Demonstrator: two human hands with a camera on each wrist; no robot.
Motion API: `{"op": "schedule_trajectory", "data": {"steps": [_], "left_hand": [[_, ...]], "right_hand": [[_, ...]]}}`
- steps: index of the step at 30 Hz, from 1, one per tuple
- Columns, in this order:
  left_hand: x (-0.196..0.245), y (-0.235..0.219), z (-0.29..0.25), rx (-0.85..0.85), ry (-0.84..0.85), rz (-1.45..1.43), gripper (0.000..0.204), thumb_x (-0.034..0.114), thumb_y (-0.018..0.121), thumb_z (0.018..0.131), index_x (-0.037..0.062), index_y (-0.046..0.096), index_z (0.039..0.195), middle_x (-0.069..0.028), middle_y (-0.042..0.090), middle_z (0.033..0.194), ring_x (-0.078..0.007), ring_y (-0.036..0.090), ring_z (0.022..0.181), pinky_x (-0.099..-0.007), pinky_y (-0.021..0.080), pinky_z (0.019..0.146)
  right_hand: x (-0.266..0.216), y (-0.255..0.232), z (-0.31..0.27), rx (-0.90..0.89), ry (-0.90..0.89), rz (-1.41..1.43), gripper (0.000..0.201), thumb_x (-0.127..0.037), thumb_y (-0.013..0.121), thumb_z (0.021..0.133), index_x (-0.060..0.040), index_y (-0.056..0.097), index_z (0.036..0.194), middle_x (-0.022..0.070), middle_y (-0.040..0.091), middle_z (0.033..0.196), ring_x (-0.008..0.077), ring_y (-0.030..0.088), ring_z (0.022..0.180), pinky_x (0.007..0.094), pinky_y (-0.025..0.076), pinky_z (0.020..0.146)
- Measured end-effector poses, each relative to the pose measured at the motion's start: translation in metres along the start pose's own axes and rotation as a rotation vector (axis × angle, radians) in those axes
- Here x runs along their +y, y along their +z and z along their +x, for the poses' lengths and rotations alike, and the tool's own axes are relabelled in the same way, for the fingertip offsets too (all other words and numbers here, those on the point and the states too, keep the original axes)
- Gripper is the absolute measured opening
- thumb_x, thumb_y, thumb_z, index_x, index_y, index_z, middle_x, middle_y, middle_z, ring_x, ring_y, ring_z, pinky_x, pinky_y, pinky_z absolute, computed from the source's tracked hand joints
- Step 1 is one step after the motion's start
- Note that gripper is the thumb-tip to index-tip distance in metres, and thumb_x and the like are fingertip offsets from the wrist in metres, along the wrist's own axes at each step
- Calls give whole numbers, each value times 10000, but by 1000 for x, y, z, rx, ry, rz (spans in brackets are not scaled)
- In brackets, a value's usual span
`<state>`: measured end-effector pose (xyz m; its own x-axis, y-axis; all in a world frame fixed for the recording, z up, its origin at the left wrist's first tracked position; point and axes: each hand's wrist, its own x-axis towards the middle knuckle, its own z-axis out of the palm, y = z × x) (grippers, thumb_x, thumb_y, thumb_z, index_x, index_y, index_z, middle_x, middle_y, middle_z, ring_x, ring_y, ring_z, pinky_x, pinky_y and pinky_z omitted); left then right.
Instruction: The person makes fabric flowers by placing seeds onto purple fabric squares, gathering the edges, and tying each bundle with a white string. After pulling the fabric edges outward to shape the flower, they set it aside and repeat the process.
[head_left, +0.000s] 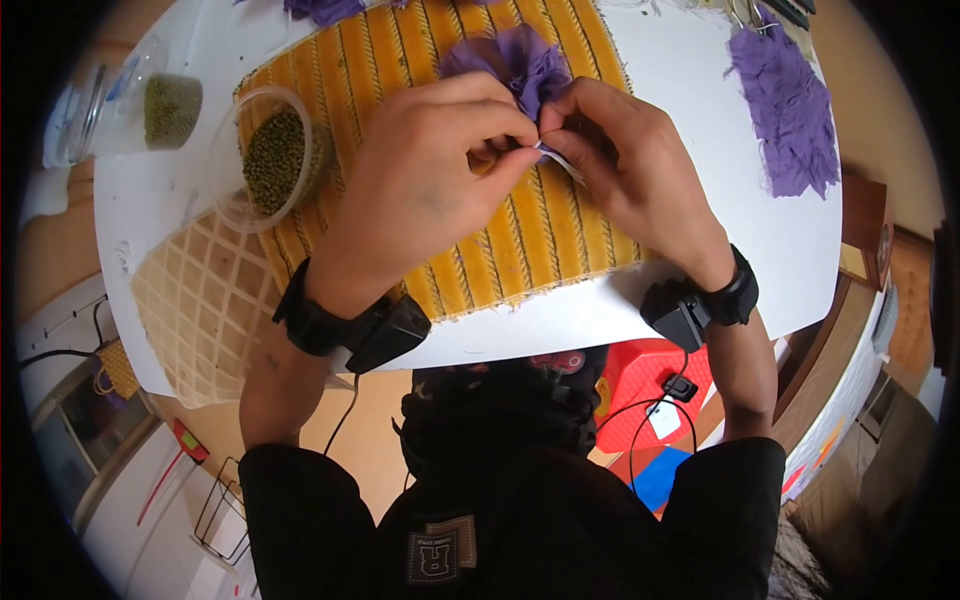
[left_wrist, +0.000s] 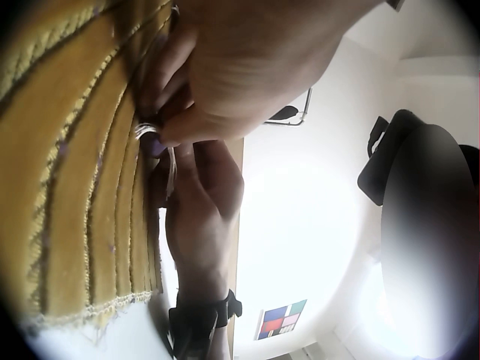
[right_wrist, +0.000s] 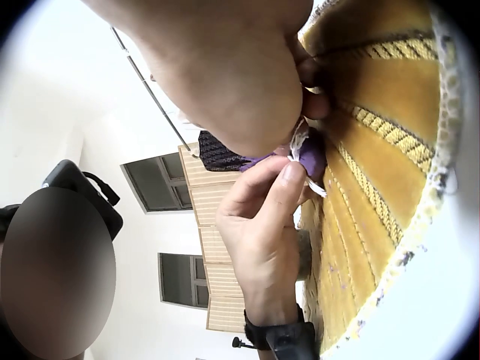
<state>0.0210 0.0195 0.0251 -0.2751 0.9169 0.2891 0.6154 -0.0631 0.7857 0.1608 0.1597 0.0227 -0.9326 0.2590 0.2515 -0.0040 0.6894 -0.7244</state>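
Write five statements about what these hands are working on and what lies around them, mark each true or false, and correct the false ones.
1. The left hand pinches the white string. True.
2. The right hand lies idle, far from the left hand. False: its fingers are curled close beside the left hand's, at the white string.
3. The striped cloth beneath the hands is blue. False: it is yellow.
4. A clear tub holding small green grains stands to the left of the left hand. True.
5. The flat purple piece lies on the striped cloth. False: it lies on the white table, to the right of the cloth.
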Motion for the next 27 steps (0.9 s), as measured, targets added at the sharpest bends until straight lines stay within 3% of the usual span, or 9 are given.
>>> {"op": "schedule_trajectory", "data": {"steps": [6, 19, 22, 24, 25, 27], "left_hand": [[0, 3, 0, 41, 8, 13, 112, -75, 696, 750, -46, 631, 837, -70, 635, 827, -131, 642, 693, -221, 518, 633], [-2, 9, -2, 121, 50, 94, 136, -83, 671, 744, -18, 594, 836, -71, 629, 782, -124, 668, 686, -224, 538, 630], [-2, 6, -2, 106, 22, 99, 139, -79, 672, 748, -15, 592, 842, -69, 632, 781, -121, 668, 694, -226, 542, 631], [-3, 6, -2, 99, 43, 89, 144, -89, 669, 747, -16, 586, 840, -74, 638, 805, -123, 666, 700, -225, 546, 634], [-4, 7, -2, 98, 44, 89, 144, -89, 669, 747, -16, 586, 840, -74, 638, 805, -123, 666, 700, -225, 546, 634], [-6, 10, -2, 149, 69, 19, 171, -38, 667, 740, 34, 517, 778, -73, 564, 716, -203, 622, 616, -285, 496, 556]], "right_hand": [[-2, 1, 0, -21, 95, 116, 82, -35, 613, 850, -11, 563, 910, 173, 603, 814, 357, 587, 711, 389, 453, 636], [-2, 3, 0, -13, 83, 134, 85, -35, 612, 849, -6, 557, 907, 176, 605, 817, 360, 584, 726, 389, 456, 647], [-3, 3, -1, 10, 37, 119, 69, -26, 603, 856, -10, 566, 911, 149, 600, 765, 304, 593, 653, 357, 457, 609], [-7, 3, -1, 34, 203, 271, 64, -20, 601, 862, -16, 574, 920, 101, 580, 692, 210, 568, 557, 311, 443, 550], [-7, 4, -1, 35, 203, 271, 64, -20, 601, 862, -16, 574, 920, 101, 580, 692, 210, 568, 557, 311, 443, 550], [-5, 6, -1, 80, 185, 268, 95, -42, 640, 847, -31, 580, 920, 51, 554, 635, 138, 524, 500, 273, 415, 502]]}}
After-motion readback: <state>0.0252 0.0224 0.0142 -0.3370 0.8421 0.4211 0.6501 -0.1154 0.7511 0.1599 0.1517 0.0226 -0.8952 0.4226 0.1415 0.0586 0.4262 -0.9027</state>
